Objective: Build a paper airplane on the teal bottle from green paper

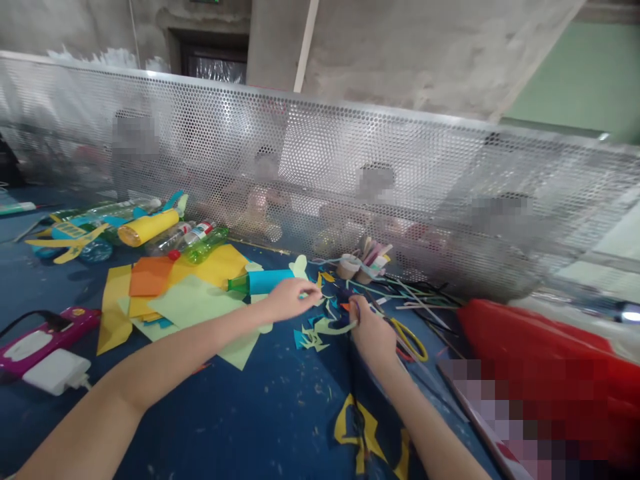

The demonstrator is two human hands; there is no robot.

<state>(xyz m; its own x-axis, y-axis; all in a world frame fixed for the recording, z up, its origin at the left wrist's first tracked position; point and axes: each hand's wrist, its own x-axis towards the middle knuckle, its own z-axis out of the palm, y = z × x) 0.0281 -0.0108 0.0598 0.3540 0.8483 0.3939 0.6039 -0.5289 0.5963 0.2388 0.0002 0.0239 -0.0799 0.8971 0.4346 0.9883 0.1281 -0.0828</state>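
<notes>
My left hand (293,299) reaches over the paper scraps, fingertips drawn together in a pinch; whatever is between them is too small to make out. To its right, my right hand (373,333) has its fingers curled closed, and their far side hides what they hold. A pale green paper strip (333,327) runs up to the right hand's fingers. Beneath and between the hands lie cut green and blue paper scraps (311,339). Beside the left hand lies a green bottle wrapped in blue paper (270,281). Yellow scissor-like handles (415,339) rest just right of the right hand.
Coloured paper sheets (197,300) spread at left, with plastic bottles (205,243) behind. A purple power strip (47,337) with a white plug sits far left. Yellow cut-outs (367,427) lie in front, a red bag (530,347) at right. A perforated metal screen (310,153) borders the back; people sit beyond.
</notes>
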